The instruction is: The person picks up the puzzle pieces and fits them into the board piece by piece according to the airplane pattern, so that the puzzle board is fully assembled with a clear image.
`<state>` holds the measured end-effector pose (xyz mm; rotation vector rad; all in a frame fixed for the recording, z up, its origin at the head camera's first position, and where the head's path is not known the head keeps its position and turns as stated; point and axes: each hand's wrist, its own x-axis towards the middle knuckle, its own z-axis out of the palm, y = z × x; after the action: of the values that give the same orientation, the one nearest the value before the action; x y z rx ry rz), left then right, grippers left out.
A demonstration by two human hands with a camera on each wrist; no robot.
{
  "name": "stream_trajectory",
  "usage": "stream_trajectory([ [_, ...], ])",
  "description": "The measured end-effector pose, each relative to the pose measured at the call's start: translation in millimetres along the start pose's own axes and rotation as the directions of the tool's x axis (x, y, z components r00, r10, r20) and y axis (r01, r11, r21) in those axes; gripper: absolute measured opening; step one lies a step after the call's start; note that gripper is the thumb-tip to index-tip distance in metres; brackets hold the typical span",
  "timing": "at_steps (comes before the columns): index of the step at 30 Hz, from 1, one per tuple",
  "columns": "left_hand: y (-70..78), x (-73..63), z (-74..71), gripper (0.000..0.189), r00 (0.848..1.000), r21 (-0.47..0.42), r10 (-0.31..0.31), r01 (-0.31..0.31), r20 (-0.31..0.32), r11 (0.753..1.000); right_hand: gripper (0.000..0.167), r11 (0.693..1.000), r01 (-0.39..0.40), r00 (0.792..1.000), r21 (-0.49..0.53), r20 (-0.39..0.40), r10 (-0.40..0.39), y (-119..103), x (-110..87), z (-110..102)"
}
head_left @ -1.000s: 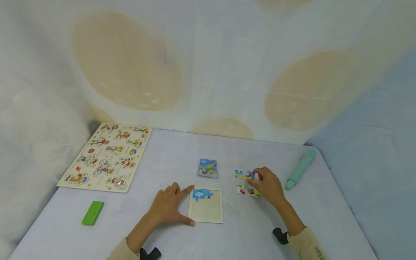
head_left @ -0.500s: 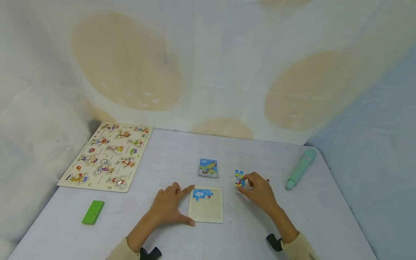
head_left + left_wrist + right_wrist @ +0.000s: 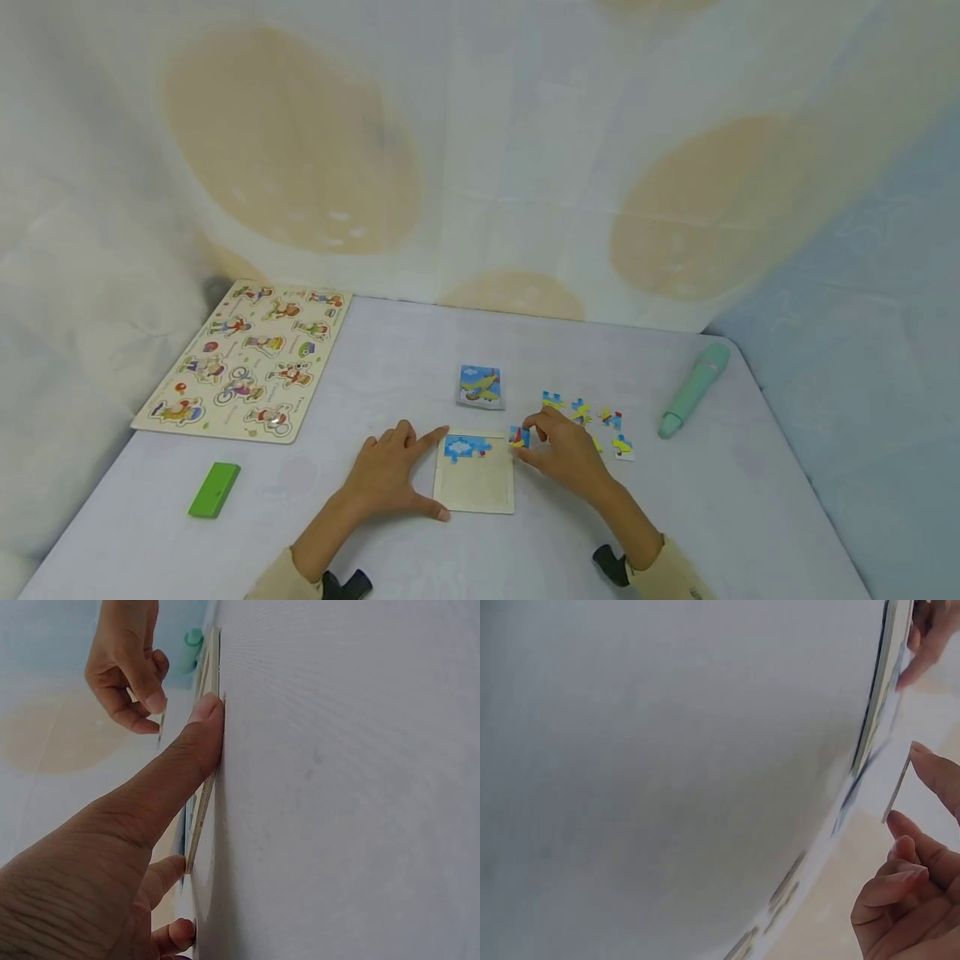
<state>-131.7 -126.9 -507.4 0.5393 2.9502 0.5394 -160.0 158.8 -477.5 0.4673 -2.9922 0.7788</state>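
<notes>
My left hand (image 3: 384, 477) holds the wooden puzzle tray (image 3: 480, 487) at its left side, index finger on the far corner and thumb against the near edge. Joined blue sky pieces (image 3: 461, 447) lie in the tray's far left part. Between the thumb and index finger of my right hand (image 3: 567, 457) is a blue puzzle piece (image 3: 518, 437) with red and yellow, raised by the tray's far right corner. The right wrist view shows this puzzle piece (image 3: 898, 784) edge-on, lifted off the table. Several loose puzzle pieces (image 3: 622, 447) lie beyond and right of that hand, some partly covered.
Behind the tray lies a small airplane picture packet (image 3: 480, 386). A large wooden picture board (image 3: 251, 358) is at the back left, with a green block (image 3: 214, 490) in front of it. A mint-green microphone-shaped object (image 3: 693, 392) lies at the right.
My right hand has drawn a puzzle piece from the loose group leftward to the tray, uncovering other pieces. My left hand stays in place on the tray.
</notes>
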Motion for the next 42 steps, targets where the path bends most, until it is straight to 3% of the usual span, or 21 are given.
stream_trajectory([
  [5,-0.9,0.8,1.6,0.114,1.0,0.003,0.007,-0.007,-0.002,1.0,0.034,0.992,0.099,0.995,-0.077,0.042,-0.096,-12,-0.8,6],
  [14,-0.7,2.0,1.8,0.114,1.0,0.004,0.015,-0.015,-0.011,1.0,0.037,0.979,0.156,0.987,-0.131,0.062,-0.149,-18,3.6,9],
  [20,-0.4,2.7,2.2,0.113,1.0,0.004,0.021,-0.021,-0.011,1.0,0.041,0.973,0.168,0.982,-0.159,0.114,-0.151,-19,6.5,13],
  [27,-1.3,2.2,2.5,0.114,1.0,0.019,0.017,-0.016,-0.013,1.0,0.044,0.959,0.198,0.978,-0.201,0.105,-0.18,-19,6.7,16],
  [33,-2.2,1.9,4.5,0.114,1.0,0.012,0.021,-0.021,-0.012,1.0,0.049,0.957,0.181,0.981,-0.227,0.109,-0.159,-21,-1.2,13],
  [42,-2.1,-0.2,0.4,0.114,0.999,0.018,0.024,-0.024,-0.022,1.0,0.054,0.93,0.235,0.959,-0.283,0.224,-0.174,-17,-20.2,8],
])
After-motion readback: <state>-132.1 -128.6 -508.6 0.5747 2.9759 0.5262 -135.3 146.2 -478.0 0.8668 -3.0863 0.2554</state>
